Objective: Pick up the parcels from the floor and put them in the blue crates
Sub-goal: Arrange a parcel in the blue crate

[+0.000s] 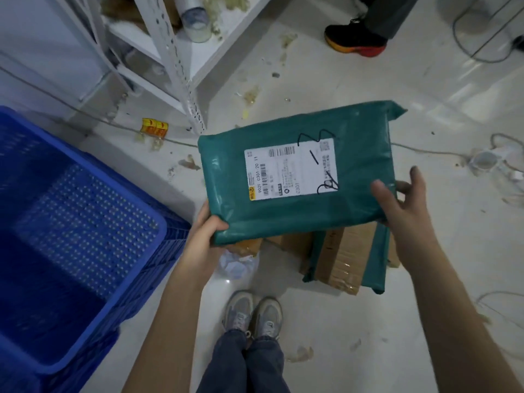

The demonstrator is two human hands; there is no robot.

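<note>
crate: big blue crate on the left, perforated floor showing, looks like nothing's in it yet, though the near corner is dark so can't swear to it
left hand: left hand grips the parcel's near-left corner, thumb on top, fingers curled underneath
parcel: green parcel held up off the floor between both hands, just right of the crate, label up
look: teal poly mailer, flat and a bit puffy, white shipping label with barcodes and black marker scribbles
right hand: right hand has fingers spread, cupping the right edge more than squeezing it
step: carry stage, I'd say; pickup's done
next: swing it left over the crate rim and lower it in
leftovers: cardboard box and another green bag on the floor underneath
</note>
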